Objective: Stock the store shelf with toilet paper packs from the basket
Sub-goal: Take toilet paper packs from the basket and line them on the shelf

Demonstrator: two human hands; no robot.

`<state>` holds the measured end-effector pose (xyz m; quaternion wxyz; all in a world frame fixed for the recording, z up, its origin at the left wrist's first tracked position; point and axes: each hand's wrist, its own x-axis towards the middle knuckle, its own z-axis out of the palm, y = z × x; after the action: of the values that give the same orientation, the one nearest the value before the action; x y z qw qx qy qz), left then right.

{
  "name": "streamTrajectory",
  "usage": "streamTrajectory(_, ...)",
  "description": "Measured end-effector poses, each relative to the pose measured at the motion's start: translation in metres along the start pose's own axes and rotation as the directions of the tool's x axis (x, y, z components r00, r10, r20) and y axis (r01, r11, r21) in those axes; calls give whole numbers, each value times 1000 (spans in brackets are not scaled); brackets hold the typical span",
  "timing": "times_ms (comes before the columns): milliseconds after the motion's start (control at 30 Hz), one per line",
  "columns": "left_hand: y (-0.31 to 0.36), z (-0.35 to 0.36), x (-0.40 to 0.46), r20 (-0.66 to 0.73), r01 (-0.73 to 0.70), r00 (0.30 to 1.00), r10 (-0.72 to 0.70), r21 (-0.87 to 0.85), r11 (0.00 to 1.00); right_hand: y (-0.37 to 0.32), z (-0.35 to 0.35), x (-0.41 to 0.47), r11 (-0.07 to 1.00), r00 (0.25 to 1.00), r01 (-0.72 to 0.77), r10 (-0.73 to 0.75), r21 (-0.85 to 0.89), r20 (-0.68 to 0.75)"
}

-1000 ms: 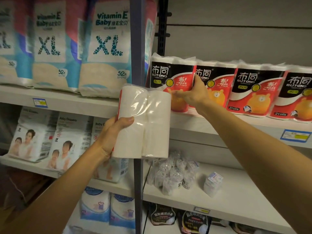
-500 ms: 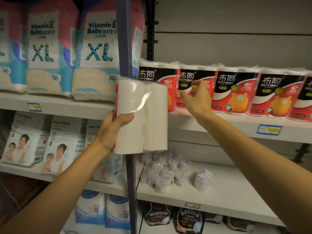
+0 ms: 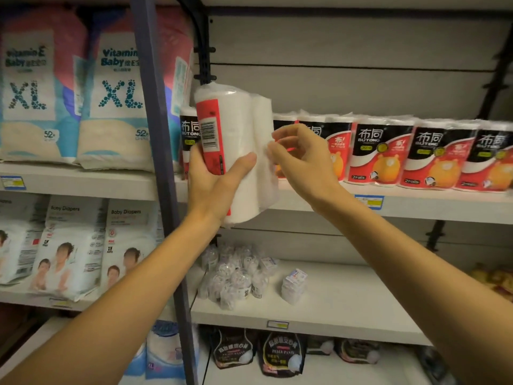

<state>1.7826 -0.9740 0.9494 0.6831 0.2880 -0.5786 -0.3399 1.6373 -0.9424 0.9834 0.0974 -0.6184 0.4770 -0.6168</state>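
Gripping a two-roll toilet paper pack [image 3: 241, 151] upright, the left hand [image 3: 215, 184] has its thumb across the white wrap and its fingers curled behind the red barcode side. The pack is in the air in front of the shelf [image 3: 416, 207], at the left end of the row of Butong packs [image 3: 410, 154] standing on it. The right hand [image 3: 302, 159], fingers loosely curled, pinches the plastic wrap at the pack's right edge. XL diaper bags [image 3: 113, 101] stand left of the pack.
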Motion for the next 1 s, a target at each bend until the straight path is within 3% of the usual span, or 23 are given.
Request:
streamTrajectory(200,6,39,-12,-8,-18,1000,19,70,997,-7,-31,-13,996,996,-45,39,82,75)
streamTrajectory(300,9,55,-22,82,-61,995,60,20,998,-2,-41,-13,968,986,-151,134,201,96)
streamTrajectory(400,10,70,-31,194,-87,978,74,56,995,2,-47,-13,959,989,-147,136,243,62)
streamTrajectory(567,10,85,-38,292,1,956,13,-45,999,8,-64,-13,936,992,-112,123,333,-12)
streamTrajectory(767,14,80,-35,389,184,913,-120,-132,974,19,-70,-7,946,978,-166,195,279,-78)
streamTrajectory(867,9,70,-27,307,164,943,-126,-99,982,28,-69,-1,956,959,-208,241,208,-149)
streamTrajectory(1000,1,53,-15,26,138,990,-137,-81,987,32,-71,11,929,951,-188,253,318,-176)
